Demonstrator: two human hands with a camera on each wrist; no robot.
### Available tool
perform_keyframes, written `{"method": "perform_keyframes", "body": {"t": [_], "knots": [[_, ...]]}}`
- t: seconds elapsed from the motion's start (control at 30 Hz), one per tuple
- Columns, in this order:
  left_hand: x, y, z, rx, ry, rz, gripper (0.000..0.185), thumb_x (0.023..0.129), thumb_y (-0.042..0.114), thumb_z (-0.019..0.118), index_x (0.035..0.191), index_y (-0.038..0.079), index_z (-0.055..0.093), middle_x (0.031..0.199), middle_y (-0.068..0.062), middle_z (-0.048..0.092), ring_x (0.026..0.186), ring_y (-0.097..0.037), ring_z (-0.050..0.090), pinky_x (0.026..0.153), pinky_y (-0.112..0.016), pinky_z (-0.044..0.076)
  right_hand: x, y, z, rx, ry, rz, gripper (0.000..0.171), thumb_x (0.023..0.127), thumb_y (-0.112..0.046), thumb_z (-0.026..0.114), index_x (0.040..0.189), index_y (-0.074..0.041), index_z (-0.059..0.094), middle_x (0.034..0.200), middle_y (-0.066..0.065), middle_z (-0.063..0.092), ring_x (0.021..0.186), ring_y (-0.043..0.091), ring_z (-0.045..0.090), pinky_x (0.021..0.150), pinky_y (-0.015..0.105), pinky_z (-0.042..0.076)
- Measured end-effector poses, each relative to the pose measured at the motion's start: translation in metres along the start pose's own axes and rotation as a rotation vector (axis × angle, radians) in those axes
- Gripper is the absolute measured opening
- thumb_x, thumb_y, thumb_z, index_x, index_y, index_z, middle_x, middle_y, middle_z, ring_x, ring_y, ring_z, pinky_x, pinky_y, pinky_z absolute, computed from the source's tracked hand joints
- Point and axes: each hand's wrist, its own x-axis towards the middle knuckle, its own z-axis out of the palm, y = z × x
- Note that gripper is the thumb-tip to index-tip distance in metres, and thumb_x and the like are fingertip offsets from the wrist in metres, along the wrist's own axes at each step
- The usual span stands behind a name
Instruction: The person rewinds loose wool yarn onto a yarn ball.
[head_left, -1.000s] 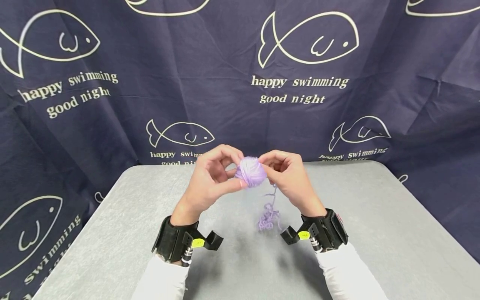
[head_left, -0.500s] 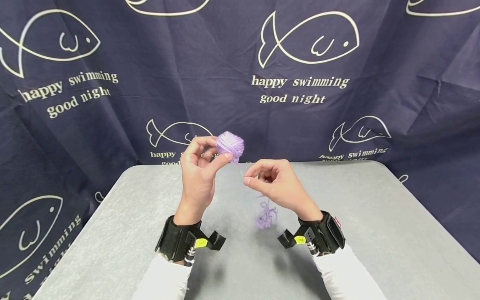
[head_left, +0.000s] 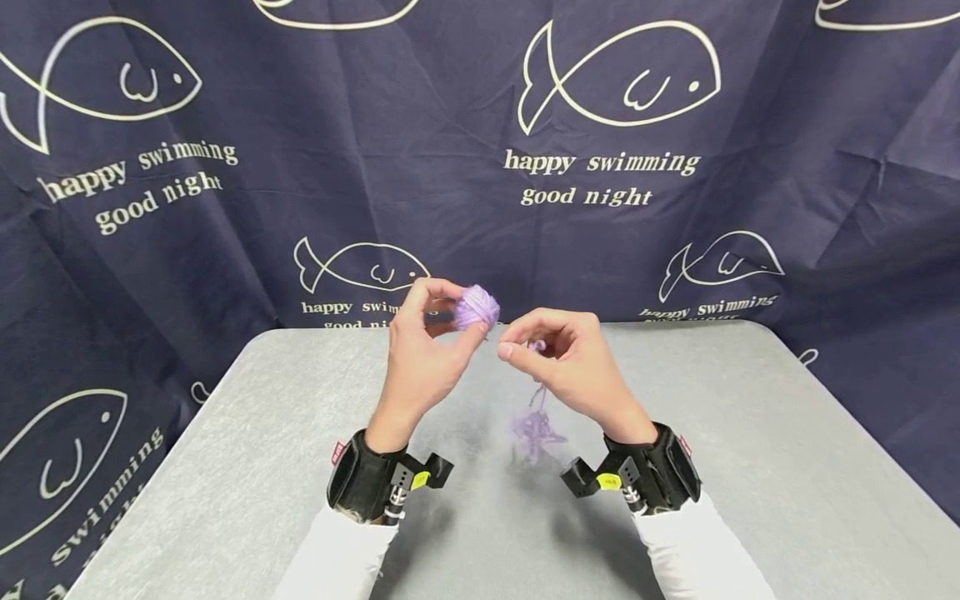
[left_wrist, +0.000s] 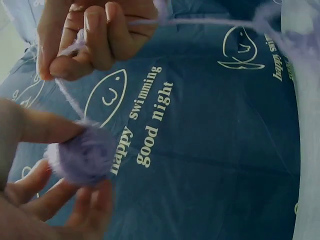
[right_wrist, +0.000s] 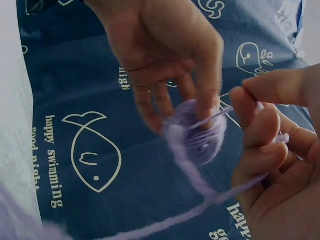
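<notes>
Our left hand (head_left: 423, 354) grips the mostly wound yarn ball (head_left: 477, 307); our right hand (head_left: 566, 367) pinches the strand (right_wrist: 210, 119). A loose tangle (head_left: 534, 432) on the worktop (head_left: 750, 467) remains unwound.

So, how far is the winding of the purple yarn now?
Partly done: a small, round yarn ball is already wound and held at the left hand fingertips. In hand: the right hand pinches the strand leading to the ball. Left: a loose heap of yarn lies unwound on the grey table.
</notes>
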Motion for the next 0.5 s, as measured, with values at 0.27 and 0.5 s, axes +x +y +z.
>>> {"method": "perform_keyframes", "body": {"t": [0.27, 0.5], "knots": [[-0.002, 0.000, -0.006, 0.097, -0.386, -0.053, 0.034, 0.079, -0.003, 0.077, 0.110, 0.010, 0.069, 0.106, -0.001, 0.067, 0.093, -0.018, 0.066, 0.080, -0.030, 0.061, 0.001, -0.001, -0.011, 0.079, 0.138, -0.002, 0.007, 0.088, -0.001, 0.075, 0.092, 0.003, 0.072, 0.073, 0.006, 0.066, 0.052, 0.014, 0.045, 0.045, 0.025, 0.038], [-0.004, 0.007, -0.007, -0.051, -0.618, 0.012, 0.036, 0.076, -0.008, 0.077, 0.106, 0.009, 0.068, 0.106, 0.000, 0.065, 0.095, -0.017, 0.065, 0.082, -0.031, 0.061, 0.003, 0.002, -0.015, 0.158, 0.219, 0.021, 0.007, 0.087, 0.003, 0.074, 0.093, 0.006, 0.071, 0.077, 0.007, 0.070, 0.055, 0.014, 0.046, 0.045, 0.025, 0.036]]}}
